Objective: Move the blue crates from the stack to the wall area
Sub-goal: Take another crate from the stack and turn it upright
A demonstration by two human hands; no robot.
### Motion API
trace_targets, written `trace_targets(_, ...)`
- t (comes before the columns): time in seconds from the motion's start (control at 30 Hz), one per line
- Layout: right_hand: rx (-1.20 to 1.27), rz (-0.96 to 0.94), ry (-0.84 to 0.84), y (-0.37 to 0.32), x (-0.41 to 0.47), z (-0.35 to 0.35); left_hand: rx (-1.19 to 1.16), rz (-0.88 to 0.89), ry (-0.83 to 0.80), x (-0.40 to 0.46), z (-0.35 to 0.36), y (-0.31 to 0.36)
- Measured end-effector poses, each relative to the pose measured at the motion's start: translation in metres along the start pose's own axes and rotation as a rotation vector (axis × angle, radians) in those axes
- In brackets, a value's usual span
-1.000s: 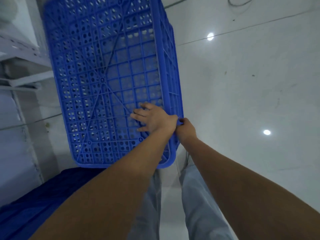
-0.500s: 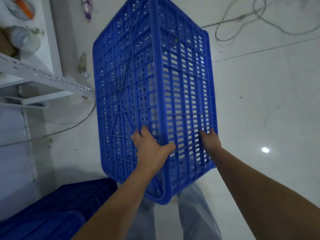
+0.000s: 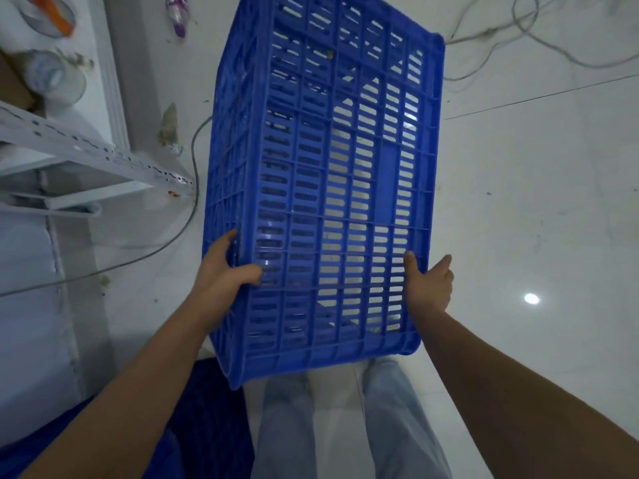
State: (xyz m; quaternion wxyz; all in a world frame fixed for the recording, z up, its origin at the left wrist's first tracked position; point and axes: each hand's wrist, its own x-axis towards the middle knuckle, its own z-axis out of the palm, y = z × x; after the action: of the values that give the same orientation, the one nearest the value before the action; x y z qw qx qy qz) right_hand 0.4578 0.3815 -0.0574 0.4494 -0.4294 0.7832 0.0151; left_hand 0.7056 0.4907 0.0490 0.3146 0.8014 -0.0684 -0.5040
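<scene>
I hold a large blue slatted crate (image 3: 332, 174) out in front of me above the white floor, one long slatted side facing me. My left hand (image 3: 224, 271) grips its left edge near the lower corner, thumb across the slats. My right hand (image 3: 430, 285) presses the right edge, thumb on the face and fingers around the side. More blue crates (image 3: 207, 420) sit low at the bottom left, partly hidden by my left arm.
A white metal shelf rack (image 3: 86, 146) with jars and clutter stands at the left. Grey cables (image 3: 186, 216) run over the floor at the left and across the top right (image 3: 532, 32). My legs in light trousers (image 3: 345, 420) are below the crate.
The crate has turned from showing its perforated bottom to showing its slatted long side. My hands have spread from one corner to opposite edges, and the view has tilted toward the shelf.
</scene>
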Motion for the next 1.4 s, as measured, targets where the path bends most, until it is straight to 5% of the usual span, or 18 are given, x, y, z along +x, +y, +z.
trace_targets(0.1, 0.225, 0.145, -0.205, -0.009, 0.001, 0.005, -0.078, 0.016, -0.016, 0.010, -0.020, -0.002)
trace_targets(0.2, 0.250, 0.068, -0.228, -0.021, -0.005, 0.004, -0.156, -0.004, 0.006, 0.017, -0.033, -0.001)
trace_targets(0.6, 0.010, -0.113, -0.006, -0.039, -0.009, -0.015, -0.297, -0.213, -0.063, 0.043, -0.022, -0.030)
trace_targets(1.4, 0.075, 0.041, 0.078, -0.028, 0.050, -0.136, -0.210, -0.225, -0.311, 0.067, 0.118, -0.005)
